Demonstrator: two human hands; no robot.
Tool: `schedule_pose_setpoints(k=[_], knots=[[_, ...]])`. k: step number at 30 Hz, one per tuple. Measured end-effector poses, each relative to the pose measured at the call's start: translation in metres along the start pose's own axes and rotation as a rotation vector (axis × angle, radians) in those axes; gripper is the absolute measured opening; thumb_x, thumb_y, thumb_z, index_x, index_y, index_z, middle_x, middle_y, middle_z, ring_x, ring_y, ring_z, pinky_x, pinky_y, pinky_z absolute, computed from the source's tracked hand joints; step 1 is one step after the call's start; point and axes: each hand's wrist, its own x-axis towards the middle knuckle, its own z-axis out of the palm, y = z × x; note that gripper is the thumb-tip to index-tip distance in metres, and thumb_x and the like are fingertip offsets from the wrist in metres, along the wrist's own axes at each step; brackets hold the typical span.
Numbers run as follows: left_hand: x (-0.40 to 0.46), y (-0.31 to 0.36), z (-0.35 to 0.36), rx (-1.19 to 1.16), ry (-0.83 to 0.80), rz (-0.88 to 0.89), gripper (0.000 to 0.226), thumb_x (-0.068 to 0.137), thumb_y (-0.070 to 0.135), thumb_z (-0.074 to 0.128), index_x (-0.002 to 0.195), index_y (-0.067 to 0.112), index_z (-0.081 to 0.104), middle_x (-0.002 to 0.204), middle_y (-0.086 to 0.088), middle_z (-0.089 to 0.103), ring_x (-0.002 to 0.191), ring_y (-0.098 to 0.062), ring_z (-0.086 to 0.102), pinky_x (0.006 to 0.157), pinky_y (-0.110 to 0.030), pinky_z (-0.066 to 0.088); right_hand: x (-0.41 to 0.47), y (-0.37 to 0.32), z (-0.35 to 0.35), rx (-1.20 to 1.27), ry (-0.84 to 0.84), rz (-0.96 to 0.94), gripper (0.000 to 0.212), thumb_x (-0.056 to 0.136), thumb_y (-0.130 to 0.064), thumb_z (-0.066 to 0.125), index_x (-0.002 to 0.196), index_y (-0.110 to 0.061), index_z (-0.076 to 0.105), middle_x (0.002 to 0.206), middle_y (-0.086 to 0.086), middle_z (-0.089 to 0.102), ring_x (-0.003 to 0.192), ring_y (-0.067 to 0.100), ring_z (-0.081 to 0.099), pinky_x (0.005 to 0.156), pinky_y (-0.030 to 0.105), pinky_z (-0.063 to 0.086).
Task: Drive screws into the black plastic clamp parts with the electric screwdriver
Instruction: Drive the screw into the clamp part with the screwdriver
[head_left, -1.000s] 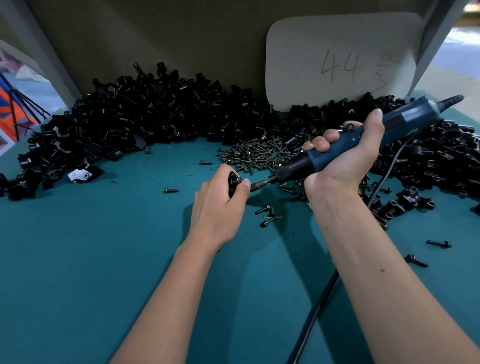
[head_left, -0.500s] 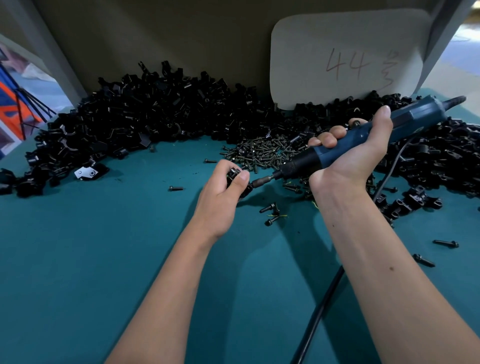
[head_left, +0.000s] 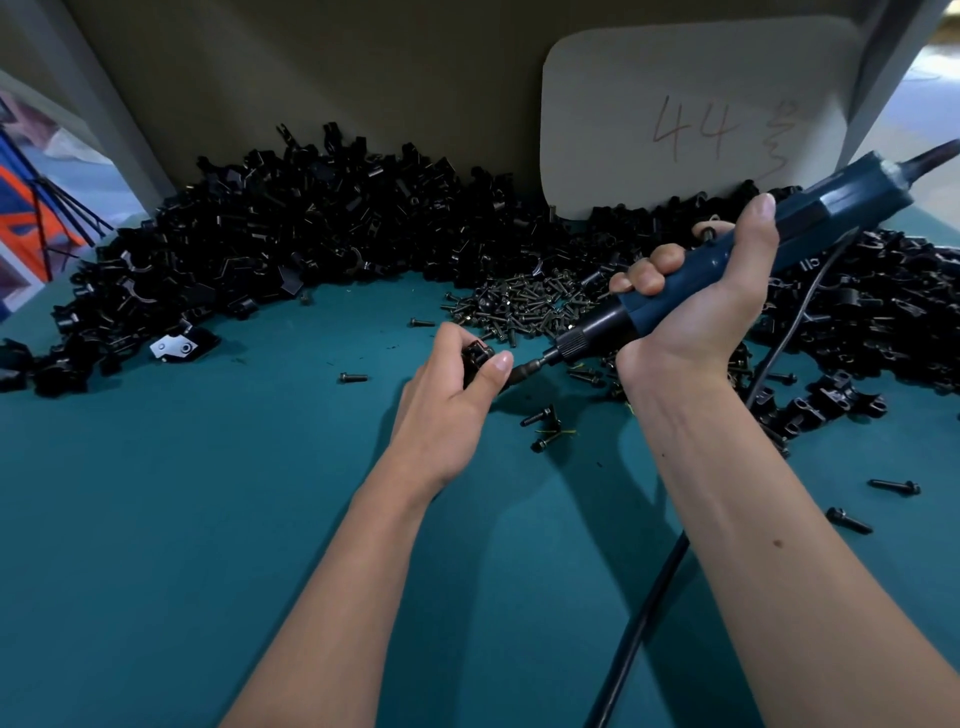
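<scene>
My left hand (head_left: 451, 395) grips a small black clamp part (head_left: 475, 358) between thumb and fingers, just above the teal table (head_left: 208, 519). My right hand (head_left: 696, 312) is wrapped round the blue electric screwdriver (head_left: 727, 270), which slants down to the left. Its bit (head_left: 530, 366) points into the clamp part at my left thumb. Most of the clamp part is hidden by my fingers. A heap of dark screws (head_left: 524, 304) lies just behind the two hands.
A large pile of black clamp parts (head_left: 291, 249) runs along the back of the table, with more at the right (head_left: 883, 312). Loose screws (head_left: 543, 431) lie near the hands. The screwdriver's black cable (head_left: 639, 623) crosses the table toward me. A white card marked 44 (head_left: 691, 119) leans at the back.
Both hands have shifted slightly up and right in view, staying together. The bit stays at the clamp part in my left hand.
</scene>
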Motion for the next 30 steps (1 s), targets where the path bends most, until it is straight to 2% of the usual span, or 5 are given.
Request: schedule_pose_setpoints(k=[12,17,20,25,30], knots=[[-0.002,-0.001,0.004,0.130,0.070,0.059,0.031,0.089,0.067,0.041,0.094,0.037,0.039,0.072,0.010,0.051,0.065,0.004,0.049,0.056,-0.031,0.033,-0.003,0.001,0.001,-0.016,0.000,-0.067,0.037,0.102,-0.043,0.059,0.108,-0.012,0.041,0.063,0.003,0.042,0.049,0.017,0.037,0.052,0.029,0.038],[-0.001,-0.002,0.005,0.198,0.076,0.095,0.039,0.089,0.071,0.037,0.098,0.033,0.037,0.072,0.008,0.052,0.066,-0.007,0.050,0.057,-0.037,0.038,0.001,0.001,-0.002,0.011,0.062,-0.030,0.037,0.102,-0.044,0.061,0.104,-0.012,0.042,0.064,0.001,0.042,0.050,0.016,0.037,0.050,0.029,0.038],[-0.001,0.000,0.007,0.241,0.072,0.116,0.041,0.091,0.073,0.033,0.102,0.033,0.035,0.069,0.007,0.052,0.061,-0.012,0.050,0.054,-0.037,0.037,0.005,-0.005,-0.004,0.005,-0.018,-0.011,0.039,0.101,-0.047,0.059,0.103,-0.013,0.043,0.065,0.000,0.044,0.051,0.016,0.038,0.052,0.029,0.040],[-0.001,0.000,0.011,0.200,0.091,0.124,0.037,0.093,0.071,0.032,0.103,0.035,0.038,0.064,0.008,0.050,0.060,-0.006,0.048,0.052,-0.034,0.031,0.006,-0.020,0.003,-0.037,-0.308,-0.022,0.031,0.101,-0.047,0.052,0.089,-0.018,0.052,0.064,0.001,0.045,0.050,0.017,0.040,0.057,0.030,0.041],[0.003,0.001,0.010,0.024,0.188,0.063,0.025,0.095,0.059,0.038,0.093,0.035,0.042,0.066,0.018,0.052,0.057,-0.006,0.043,0.055,-0.035,0.031,-0.001,-0.022,0.014,-0.004,-0.228,-0.048,0.033,0.103,-0.047,0.051,0.088,-0.018,0.052,0.066,0.000,0.046,0.052,0.016,0.041,0.057,0.028,0.040]])
